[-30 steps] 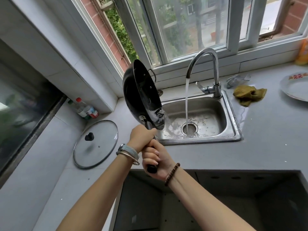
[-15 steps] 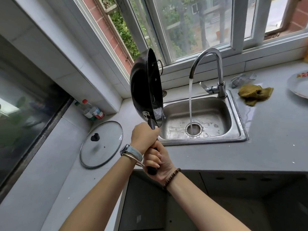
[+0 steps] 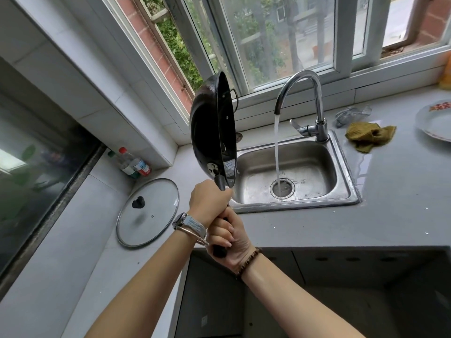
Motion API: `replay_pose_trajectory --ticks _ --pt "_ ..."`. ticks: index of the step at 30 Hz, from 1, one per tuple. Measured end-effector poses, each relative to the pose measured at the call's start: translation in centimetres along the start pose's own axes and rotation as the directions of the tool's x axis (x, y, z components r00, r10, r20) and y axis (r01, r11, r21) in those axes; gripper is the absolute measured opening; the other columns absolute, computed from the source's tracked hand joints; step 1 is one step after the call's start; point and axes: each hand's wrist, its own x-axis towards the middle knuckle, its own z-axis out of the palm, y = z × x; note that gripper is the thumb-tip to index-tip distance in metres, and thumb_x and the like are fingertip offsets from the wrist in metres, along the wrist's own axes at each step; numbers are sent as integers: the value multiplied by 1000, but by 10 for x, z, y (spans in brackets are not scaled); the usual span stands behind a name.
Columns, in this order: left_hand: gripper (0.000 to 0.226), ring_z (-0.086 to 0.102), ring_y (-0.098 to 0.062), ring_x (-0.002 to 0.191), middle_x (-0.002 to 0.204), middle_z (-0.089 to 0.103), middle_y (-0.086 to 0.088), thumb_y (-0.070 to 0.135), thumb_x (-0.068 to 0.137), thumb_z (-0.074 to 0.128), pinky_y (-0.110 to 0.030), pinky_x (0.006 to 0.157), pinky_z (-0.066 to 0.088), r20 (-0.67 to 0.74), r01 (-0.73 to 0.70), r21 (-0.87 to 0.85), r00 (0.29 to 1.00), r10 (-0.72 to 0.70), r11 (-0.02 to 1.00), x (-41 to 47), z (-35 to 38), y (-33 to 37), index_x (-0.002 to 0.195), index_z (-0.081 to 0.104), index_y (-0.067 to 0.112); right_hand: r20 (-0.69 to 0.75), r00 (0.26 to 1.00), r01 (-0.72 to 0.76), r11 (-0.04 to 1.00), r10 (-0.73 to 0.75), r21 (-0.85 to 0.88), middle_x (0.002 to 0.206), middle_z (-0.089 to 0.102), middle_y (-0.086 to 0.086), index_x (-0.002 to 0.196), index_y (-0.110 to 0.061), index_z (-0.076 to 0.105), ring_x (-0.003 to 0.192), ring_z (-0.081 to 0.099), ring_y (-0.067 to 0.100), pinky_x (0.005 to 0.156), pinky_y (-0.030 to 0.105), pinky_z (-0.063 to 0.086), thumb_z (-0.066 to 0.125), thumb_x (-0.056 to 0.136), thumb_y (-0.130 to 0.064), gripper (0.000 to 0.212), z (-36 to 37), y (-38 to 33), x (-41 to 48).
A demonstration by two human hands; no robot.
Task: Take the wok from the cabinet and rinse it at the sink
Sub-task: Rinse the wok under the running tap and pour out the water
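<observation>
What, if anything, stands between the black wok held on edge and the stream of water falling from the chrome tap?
Nothing visible does. The black round wok, its handle gripped by the left hand and right hand, is held left of the water stream; only open air above the steel sink separates them.

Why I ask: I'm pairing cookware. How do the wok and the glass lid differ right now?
The wok is black and opaque; the glass lid is clear with a black knob. The wok is held up on edge, with the left hand and right hand holding its handle; the glass lid lies flat on the counter, untouched. Both are round.
</observation>
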Motion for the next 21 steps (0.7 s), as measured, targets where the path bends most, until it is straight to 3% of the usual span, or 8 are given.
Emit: replay_pose_trajectory --ticks 3,7,10,14,18,21 --pt "31 52 -20 63 65 59 -3 33 84 57 -27 49 31 -4 1 -3 1000 -1 1000 1 -2 -1 62 55 12 18 999 31 999 -30 -28 29 35 -3 45 -15 37 19 34 8 22 15 27 82 61 -1 50 2 2 0" --pt "31 61 -25 74 75 69 -8 34 82 55 -30 60 43 3 0 -13 1000 0 1000 5 -5 -5 69 64 6 -21 999 31 997 -33 -76 29 34 -5 46 -15 40 20 33 7 22 14 26 82 62 -5 46 8 4 2" --pt "36 66 -25 78 76 73 -7 36 80 53 -35 70 53 22 -5 -46 1000 6 999 8 -7 -7 75 70 4 -88 995 39 983 -56 -182 29 33 -7 42 -15 45 20 32 6 22 14 24 69 73 -15 39 13 3 4" --pt "37 66 -24 75 72 73 -7 34 79 52 -37 70 54 20 -23 -61 1000 24 998 7 -6 -8 73 71 2 -50 999 9 982 -19 -190 30 35 -7 40 -14 45 20 33 6 23 14 24 76 66 -13 41 13 1 2" --pt "46 68 -24 76 71 73 -6 41 68 47 -38 74 55 44 -8 -101 999 13 995 9 -16 -9 71 73 3 -91 995 17 977 -37 -212 31 34 -8 43 -16 45 21 32 5 25 13 23 63 79 -18 40 21 4 6" --pt "40 68 -23 76 68 73 -6 36 73 49 -36 74 55 52 -17 -110 998 23 994 9 -15 -9 69 73 4 -92 995 12 980 -31 -199 32 34 -8 44 -15 43 21 32 5 24 14 25 66 76 -16 39 20 2 6"
